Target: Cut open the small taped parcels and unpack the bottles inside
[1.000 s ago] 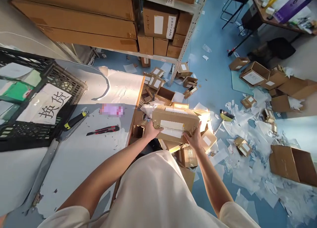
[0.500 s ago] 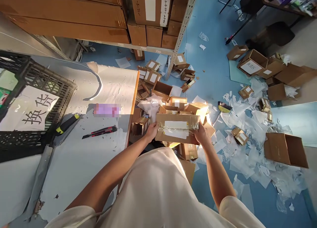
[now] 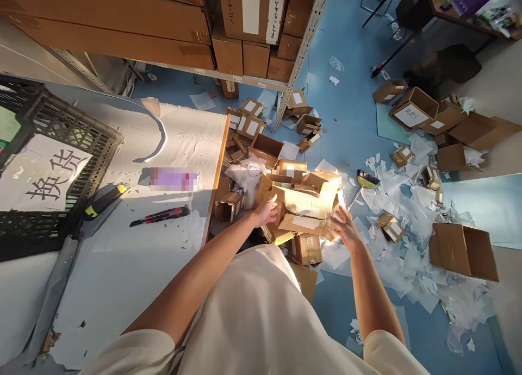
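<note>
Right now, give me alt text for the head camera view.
The person's left hand and right hand, both open, are at a heap of cardboard boxes. Left of them, a red-and-black cutter lies on a white table; to the right, pale scraps litter the blue floor.

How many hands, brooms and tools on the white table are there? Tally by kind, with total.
Hands: 2 (left hand, right hand)
Tools on white table: 2 (red-and-black cutter, yellow-and-black tool)
Broom: 1
Total: 5
</note>
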